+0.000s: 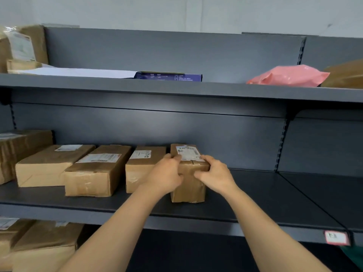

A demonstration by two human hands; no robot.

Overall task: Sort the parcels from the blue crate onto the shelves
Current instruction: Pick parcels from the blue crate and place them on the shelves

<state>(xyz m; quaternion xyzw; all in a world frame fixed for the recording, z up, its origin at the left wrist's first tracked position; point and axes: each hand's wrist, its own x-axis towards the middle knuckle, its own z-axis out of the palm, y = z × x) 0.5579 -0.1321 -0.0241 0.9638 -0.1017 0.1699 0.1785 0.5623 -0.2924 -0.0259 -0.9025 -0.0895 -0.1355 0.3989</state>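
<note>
Parcel (188, 191), a small brown carton with a white label on top, stands on the middle shelf (255, 195) a little to 6 o'clock of frame centre, at the right-hand end of a row of cartons. Left grip (167, 173) holds it at the upper left corner, fingers curled over the top edge and thumb on the near face. Right grip (216, 174) does the same at the upper right corner, so both are closed on the one parcel. Its bottom edge looks seated on the shelf, though I judge that from the shadow line only. Step in hand, as I read it, is setting this parcel into the row. To do it well I would slide it toward 12 o'clock until its near face lines up with the neighbour carton (135, 173) at its 9 o'clock, keep it square and label-up, press evenly with both thumbs so it does not yaw, then let go with both sides together. There is bare shelf at 3 o'clock, so nothing crowds it there. Hidden or unclear: the left grip covers the seam between parcel and neighbour, so I cannot tell whether they touch. Label print is too blurred to read, as is the shelf tag (336, 237) at 4 o'clock. The blue crate is not in view. Cartons at 8 o'clock on the lower shelf and at 10 o'clock on the top shelf are cut off by the frame edge.
</note>
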